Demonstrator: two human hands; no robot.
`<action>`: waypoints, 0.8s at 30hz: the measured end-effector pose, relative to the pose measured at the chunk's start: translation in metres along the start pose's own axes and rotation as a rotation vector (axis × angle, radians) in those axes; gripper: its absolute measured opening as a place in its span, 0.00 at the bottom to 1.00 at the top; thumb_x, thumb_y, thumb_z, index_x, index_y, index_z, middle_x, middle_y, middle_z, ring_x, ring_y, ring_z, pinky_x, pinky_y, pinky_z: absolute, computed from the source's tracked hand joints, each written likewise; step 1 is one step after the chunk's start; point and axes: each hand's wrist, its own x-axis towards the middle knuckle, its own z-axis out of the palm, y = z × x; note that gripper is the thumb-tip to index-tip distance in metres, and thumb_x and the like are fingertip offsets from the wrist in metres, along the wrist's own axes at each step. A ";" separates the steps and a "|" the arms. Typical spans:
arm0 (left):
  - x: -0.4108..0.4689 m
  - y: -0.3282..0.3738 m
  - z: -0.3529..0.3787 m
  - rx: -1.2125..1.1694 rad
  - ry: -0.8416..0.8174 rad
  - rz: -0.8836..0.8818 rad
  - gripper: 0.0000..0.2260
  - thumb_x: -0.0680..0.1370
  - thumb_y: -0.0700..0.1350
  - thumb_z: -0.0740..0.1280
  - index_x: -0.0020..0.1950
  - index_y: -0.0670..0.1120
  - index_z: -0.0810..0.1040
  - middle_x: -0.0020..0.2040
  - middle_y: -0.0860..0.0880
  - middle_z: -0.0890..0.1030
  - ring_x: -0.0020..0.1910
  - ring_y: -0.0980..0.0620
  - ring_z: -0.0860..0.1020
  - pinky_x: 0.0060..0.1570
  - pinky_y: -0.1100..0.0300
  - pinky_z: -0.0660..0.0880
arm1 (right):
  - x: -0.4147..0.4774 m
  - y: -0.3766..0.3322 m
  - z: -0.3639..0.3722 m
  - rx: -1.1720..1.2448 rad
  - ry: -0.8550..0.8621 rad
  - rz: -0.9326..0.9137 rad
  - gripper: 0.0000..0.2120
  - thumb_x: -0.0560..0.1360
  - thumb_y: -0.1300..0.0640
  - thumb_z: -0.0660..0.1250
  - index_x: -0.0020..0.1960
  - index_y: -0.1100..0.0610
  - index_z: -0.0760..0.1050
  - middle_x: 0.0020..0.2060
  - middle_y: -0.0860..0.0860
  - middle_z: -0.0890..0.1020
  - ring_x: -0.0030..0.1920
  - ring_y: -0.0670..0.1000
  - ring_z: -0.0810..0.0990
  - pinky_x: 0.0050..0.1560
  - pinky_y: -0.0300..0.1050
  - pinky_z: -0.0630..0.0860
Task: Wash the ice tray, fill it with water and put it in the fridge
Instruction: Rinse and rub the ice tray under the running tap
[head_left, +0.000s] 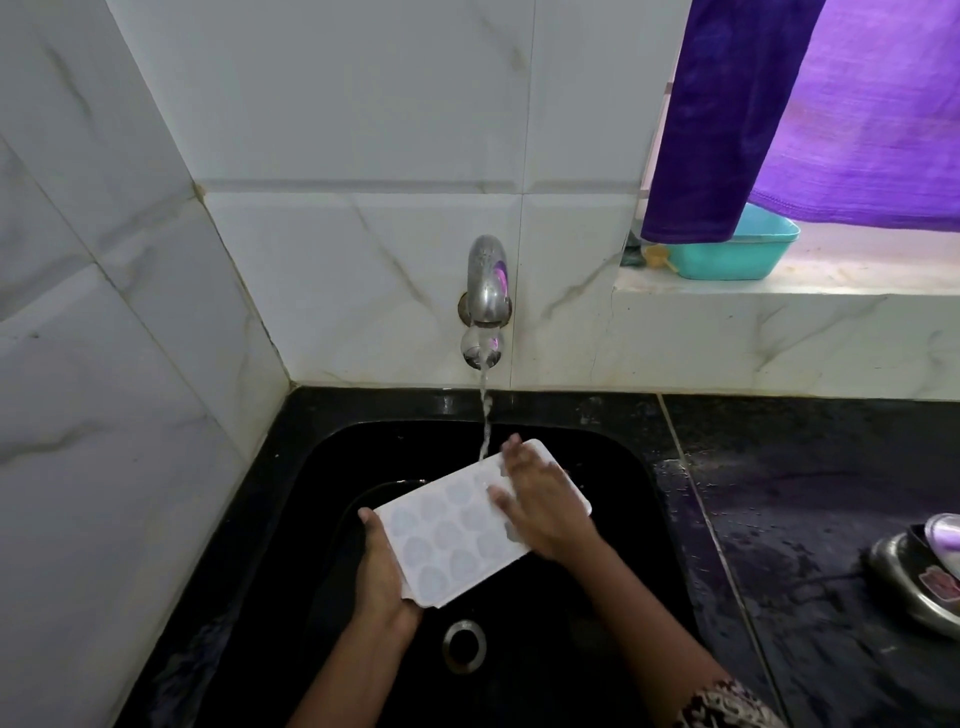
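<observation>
Only one label shows: a pinkish sticker (935, 579) on the steel vessel (914, 587) at the right, too blurred to read, and the vessel itself is cut off by the frame edge. The white ice tray (452, 535) is held above the black sink (613, 519), over the drain (464, 646). Its long axis runs from near left to far right, and the face with rows of rounded bluish cells is turned up. The left hand (384, 571) grasps the tray's near-left short end, its fingers beneath hidden. The right hand (540, 504) lies flat on the far-right part with straight, spread fingers, covering several cells. Water (485, 415) from the wall tap (485, 280) lands on the tray's far long edge, just beside the right fingertips. A teal tub (737, 254) on the ledge sits half behind a purple cloth (779, 104).
</observation>
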 end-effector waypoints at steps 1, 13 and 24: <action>0.000 -0.002 -0.002 0.005 0.032 0.007 0.34 0.75 0.72 0.51 0.58 0.45 0.79 0.55 0.39 0.83 0.54 0.37 0.81 0.55 0.44 0.76 | 0.003 0.007 -0.001 -0.001 -0.023 0.074 0.33 0.81 0.40 0.46 0.78 0.54 0.40 0.77 0.47 0.43 0.77 0.46 0.43 0.74 0.54 0.41; 0.008 -0.008 0.011 -0.235 -0.095 0.003 0.25 0.80 0.65 0.51 0.56 0.48 0.77 0.54 0.50 0.82 0.43 0.53 0.82 0.47 0.53 0.75 | -0.021 -0.085 0.042 0.128 -0.110 -0.315 0.33 0.80 0.42 0.49 0.78 0.56 0.44 0.78 0.53 0.45 0.77 0.47 0.41 0.73 0.48 0.38; 0.005 -0.008 -0.007 -0.161 0.004 -0.006 0.30 0.78 0.69 0.51 0.56 0.46 0.77 0.46 0.43 0.86 0.45 0.42 0.84 0.42 0.50 0.78 | 0.015 -0.034 0.023 -0.009 -0.023 0.055 0.41 0.77 0.33 0.44 0.77 0.61 0.40 0.77 0.55 0.43 0.77 0.51 0.40 0.73 0.57 0.39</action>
